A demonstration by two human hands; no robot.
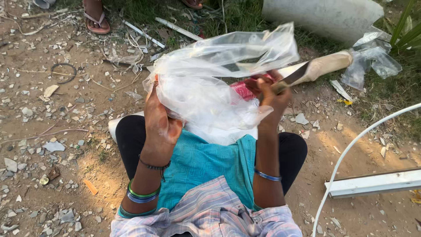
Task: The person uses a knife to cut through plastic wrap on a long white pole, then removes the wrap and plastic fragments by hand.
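Note:
My left hand [158, 117] grips a large crumpled clear plastic bag [215, 74] from its left side, held up in front of me. My right hand [271, 94] is closed on the bag's right part and on a dark blade-like tool [293, 75] that sticks out to the right. A red object [243, 90] shows through the plastic next to my right hand. Both wrists wear bangles. My knees in black cloth and a teal garment lie below the bag.
Bare dirt with stones and litter lies all around. A beige roll [326, 65] with more clear plastic [372, 59] lies at the right. A white curved pipe [351, 149] and a white metal channel [377, 182] sit lower right. Another person's sandalled foot [95, 17] stands top left.

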